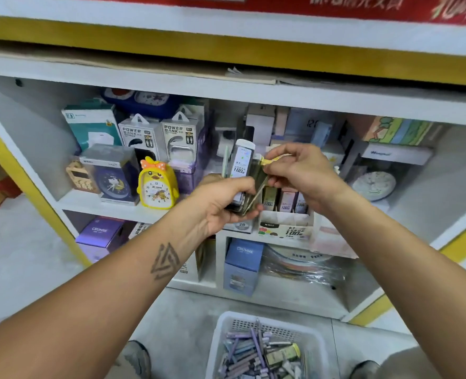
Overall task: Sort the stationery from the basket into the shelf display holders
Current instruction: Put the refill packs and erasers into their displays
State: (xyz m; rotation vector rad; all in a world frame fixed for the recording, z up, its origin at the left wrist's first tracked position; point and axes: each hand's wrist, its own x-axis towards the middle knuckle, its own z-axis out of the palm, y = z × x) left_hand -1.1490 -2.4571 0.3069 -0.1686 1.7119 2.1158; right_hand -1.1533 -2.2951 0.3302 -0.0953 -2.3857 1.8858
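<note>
My left hand (223, 201) grips a bunch of flat pencil-lead cases (242, 165), held upright in front of the middle shelf. My right hand (297, 170) pinches the yellow-topped end of one olive case (259, 173) in that bunch. Just below and behind my hands stands a white cardboard display holder (286, 222) with several lead cases upright in it. On the floor at the bottom sits a white plastic basket (226, 326) filled with purple, grey and olive pens and lead cases.
The shelf holds a yellow duck alarm clock (158, 186), a blue clock in a clear box (111, 176), power bank boxes (141, 138) and a white round clock (374, 186). Blue and purple boxes stand on the lower shelf. My shoes show beside the basket.
</note>
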